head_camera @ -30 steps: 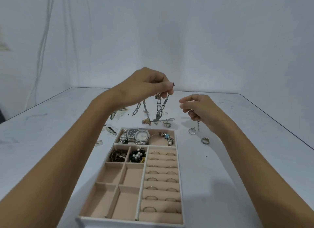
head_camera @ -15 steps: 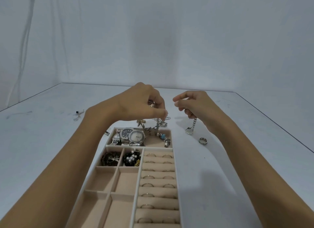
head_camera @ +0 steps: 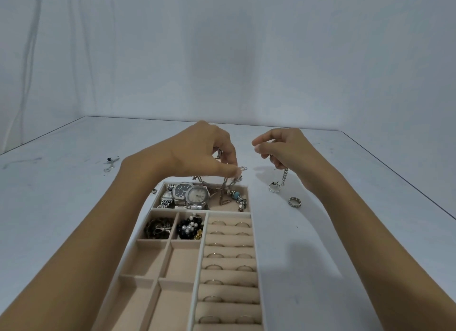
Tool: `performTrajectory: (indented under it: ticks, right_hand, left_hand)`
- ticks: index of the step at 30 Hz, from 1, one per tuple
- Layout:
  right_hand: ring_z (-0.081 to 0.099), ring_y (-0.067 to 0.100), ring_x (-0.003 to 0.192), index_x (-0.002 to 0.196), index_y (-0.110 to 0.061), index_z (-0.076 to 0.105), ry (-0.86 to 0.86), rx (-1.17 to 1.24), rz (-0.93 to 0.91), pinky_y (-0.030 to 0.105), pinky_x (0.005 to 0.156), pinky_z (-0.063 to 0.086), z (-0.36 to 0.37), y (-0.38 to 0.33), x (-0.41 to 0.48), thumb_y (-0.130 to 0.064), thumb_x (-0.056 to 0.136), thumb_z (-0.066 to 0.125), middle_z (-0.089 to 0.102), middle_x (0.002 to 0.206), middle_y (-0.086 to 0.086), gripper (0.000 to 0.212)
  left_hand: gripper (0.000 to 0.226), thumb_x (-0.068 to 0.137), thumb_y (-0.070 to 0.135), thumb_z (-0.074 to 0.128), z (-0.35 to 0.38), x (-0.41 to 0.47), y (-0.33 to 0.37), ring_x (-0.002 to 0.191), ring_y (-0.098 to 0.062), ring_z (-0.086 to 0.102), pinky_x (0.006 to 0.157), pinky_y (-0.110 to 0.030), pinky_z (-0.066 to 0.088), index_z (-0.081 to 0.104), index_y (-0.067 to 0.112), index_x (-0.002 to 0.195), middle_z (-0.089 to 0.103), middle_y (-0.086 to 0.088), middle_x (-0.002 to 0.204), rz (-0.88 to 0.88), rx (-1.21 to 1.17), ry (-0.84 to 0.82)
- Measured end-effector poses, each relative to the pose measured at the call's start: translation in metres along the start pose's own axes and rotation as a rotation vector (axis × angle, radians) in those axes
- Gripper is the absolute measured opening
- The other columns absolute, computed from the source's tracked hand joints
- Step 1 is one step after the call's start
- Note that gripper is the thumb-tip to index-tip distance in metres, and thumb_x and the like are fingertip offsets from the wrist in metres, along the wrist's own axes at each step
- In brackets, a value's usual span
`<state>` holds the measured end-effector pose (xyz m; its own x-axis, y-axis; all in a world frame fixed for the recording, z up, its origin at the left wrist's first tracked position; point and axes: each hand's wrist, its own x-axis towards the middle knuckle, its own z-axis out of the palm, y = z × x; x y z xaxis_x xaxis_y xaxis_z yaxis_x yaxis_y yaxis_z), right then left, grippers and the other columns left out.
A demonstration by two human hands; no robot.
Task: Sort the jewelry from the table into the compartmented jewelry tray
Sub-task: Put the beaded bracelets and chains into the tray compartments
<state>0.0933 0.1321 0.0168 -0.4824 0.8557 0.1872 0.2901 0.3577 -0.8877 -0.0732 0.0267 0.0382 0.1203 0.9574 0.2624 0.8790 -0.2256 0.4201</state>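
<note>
Chain of chunky silver links [head_camera: 223, 195] lowered into the beige compartmented tray [head_camera: 202, 256]
Held high over the desk a second earlier, its lower links lay in the far-edge compartment beside two steel watches [head_camera: 190, 194], left hand [head_camera: 204, 155] pinching the top, so only release remained; right hand [head_camera: 283, 148] clutched a short silver chain [head_camera: 283, 176]

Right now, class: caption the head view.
Left hand dangles silver link chain into beige compartmented tray; right hand pinches thinner chain.

A single view was taken from a head-worn wide-angle camera, aimed forward and down across the table [head_camera: 74, 207]. The jewelry tray [head_camera: 182, 264] was framed close at lower centre, and the far wall [head_camera: 222, 47] was caught above.
</note>
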Motion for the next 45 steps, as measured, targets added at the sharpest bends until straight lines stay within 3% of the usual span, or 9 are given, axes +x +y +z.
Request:
performTrajectory:
  ticks: [5, 8, 11, 15, 20, 24, 40, 45]
  right_hand:
    - [0.043, 0.012, 0.056, 0.090, -0.016, 0.071, -0.002, -0.009, -0.006, 0.022, 0.057, 0.037, 0.000, 0.002, 0.001, -0.013, 0.083, 0.065, 0.060, 0.068, -0.001, 0.010]
    - [0.043, 0.011, 0.056, 0.089, -0.016, 0.072, -0.004, -0.014, -0.007, 0.023, 0.057, 0.037, 0.001, 0.002, 0.001, -0.013, 0.082, 0.065, 0.060, 0.068, 0.000, 0.010]
    - [0.043, 0.011, 0.055, 0.088, -0.016, 0.072, -0.004, -0.022, -0.005, 0.025, 0.059, 0.037, 0.002, 0.002, 0.000, -0.013, 0.082, 0.065, 0.060, 0.068, 0.000, 0.010]
    - [0.043, 0.010, 0.054, 0.089, -0.016, 0.071, -0.011, -0.039, -0.004, 0.025, 0.059, 0.037, 0.001, 0.002, -0.002, -0.012, 0.083, 0.064, 0.060, 0.068, -0.001, 0.010]
    - [0.043, 0.008, 0.053, 0.087, -0.016, 0.070, -0.019, -0.038, 0.002, 0.023, 0.057, 0.036, 0.001, 0.005, -0.003, -0.012, 0.083, 0.063, 0.059, 0.069, 0.000, 0.009]
    - [0.045, 0.008, 0.053, 0.088, -0.014, 0.071, -0.018, -0.048, 0.008, 0.021, 0.056, 0.036, 0.001, 0.007, -0.002, -0.011, 0.083, 0.063, 0.059, 0.069, 0.000, 0.010]
    - [0.045, 0.003, 0.050, 0.092, -0.011, 0.071, -0.036, -0.093, 0.018, 0.019, 0.053, 0.036, 0.006, 0.011, -0.001, -0.009, 0.084, 0.062, 0.061, 0.073, 0.004, 0.012]
    - [0.044, 0.009, 0.054, 0.092, -0.012, 0.071, -0.057, -0.119, 0.002, 0.023, 0.055, 0.037, 0.009, 0.012, -0.002, -0.010, 0.084, 0.062, 0.061, 0.073, 0.005, 0.012]
  left_hand:
    - [0.005, 0.080, 0.031, 0.071, -0.003, 0.003, 0.001, 0.072, -0.004, 0.047, 0.061, -0.009, 0.035, 0.074, 0.030, 0.084, 0.062, 0.007, 0.086, 0.056, 0.022, 0.101]
    - [0.023, 0.082, 0.019, 0.056, -0.011, 0.003, 0.010, 0.074, 0.000, 0.047, 0.065, -0.005, 0.036, 0.073, 0.028, 0.094, 0.059, 0.007, 0.089, 0.116, -0.010, 0.222]
    - [0.044, 0.076, 0.003, 0.039, -0.023, 0.006, 0.022, 0.075, 0.008, 0.050, 0.068, -0.004, 0.035, 0.071, 0.021, 0.100, 0.059, 0.004, 0.094, 0.189, -0.107, 0.334]
    - [0.052, 0.073, -0.004, 0.034, -0.041, 0.015, 0.033, 0.085, -0.006, 0.052, 0.081, -0.014, 0.042, 0.066, 0.020, 0.106, 0.064, -0.002, 0.100, 0.216, -0.185, 0.454]
    - [0.060, 0.072, -0.019, 0.034, -0.061, 0.023, 0.042, 0.085, -0.003, 0.053, 0.075, -0.009, 0.039, 0.065, 0.011, 0.115, 0.063, -0.001, 0.099, 0.184, -0.300, 0.526]
    - [0.058, 0.074, -0.018, 0.036, -0.067, 0.024, 0.048, 0.086, -0.002, 0.055, 0.073, -0.014, 0.041, 0.064, 0.013, 0.115, 0.063, 0.004, 0.097, 0.181, -0.333, 0.545]
    - [0.031, 0.086, -0.010, 0.053, -0.047, 0.016, 0.048, 0.094, -0.015, 0.069, 0.080, -0.023, 0.054, 0.065, 0.006, 0.110, 0.070, -0.009, 0.107, 0.153, -0.446, 0.409]
    - [0.031, 0.084, -0.006, 0.062, -0.041, 0.011, 0.050, 0.094, -0.015, 0.071, 0.084, -0.030, 0.056, 0.064, 0.006, 0.113, 0.069, -0.011, 0.107, 0.124, -0.480, 0.376]
